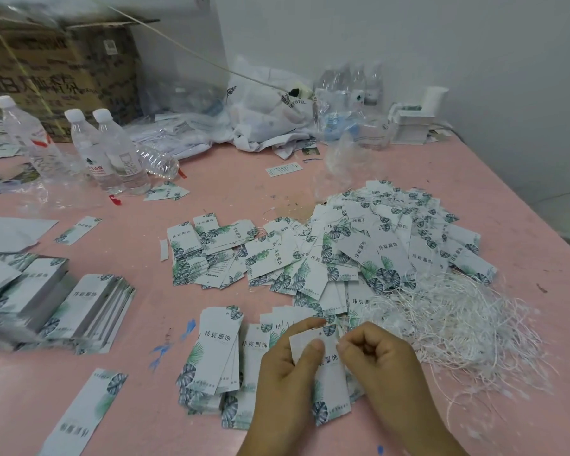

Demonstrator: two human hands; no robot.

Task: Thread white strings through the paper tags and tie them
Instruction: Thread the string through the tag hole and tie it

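My left hand (288,366) grips a white paper tag (329,380) with leaf print, thumb pressed on its face, low in the middle of the view. My right hand (375,357) is curled at the tag's top right edge, fingertips pinched together near the hole; whatever thin string sits in them is too small to make out. A tangle of white strings (458,327) lies just right of my hands. A big heap of tags with strings (375,245) sits beyond them. Loose tags (218,350) fan out to the left of my left hand.
Neat stacks of tags (79,307) stand at the left on the pink table (211,179). Water bottles (112,153) stand at the back left before a cardboard box (56,67). Plastic bags (267,110) and more bottles crowd the back edge; a white box (412,123) sits at the back right.
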